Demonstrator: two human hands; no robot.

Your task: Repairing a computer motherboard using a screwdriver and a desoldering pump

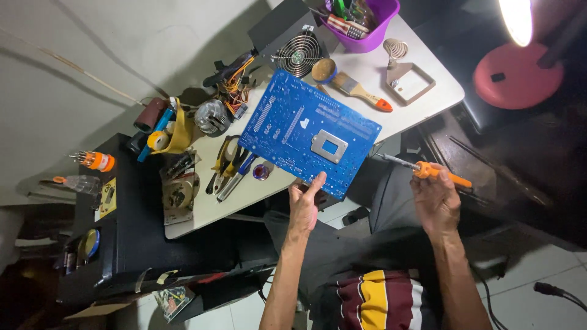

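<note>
A blue circuit board [309, 130] lies underside up on the white table [422, 104], with a square metal plate at its middle. My left hand [304, 201] grips the board's near edge, thumb on top. Off to the right of the board, my right hand [435, 198] holds a soldering iron [428, 169] with an orange handle. Its metal tip points left toward the board's right corner and stays apart from it.
Behind the board are a fan with a wire grille [296, 55], a paintbrush [361, 90], a coil iron stand [406, 76] and a purple tub of tools [361, 18]. Pliers [225, 165], tape rolls and wires crowd the left. A black case [131, 238] sits lower left.
</note>
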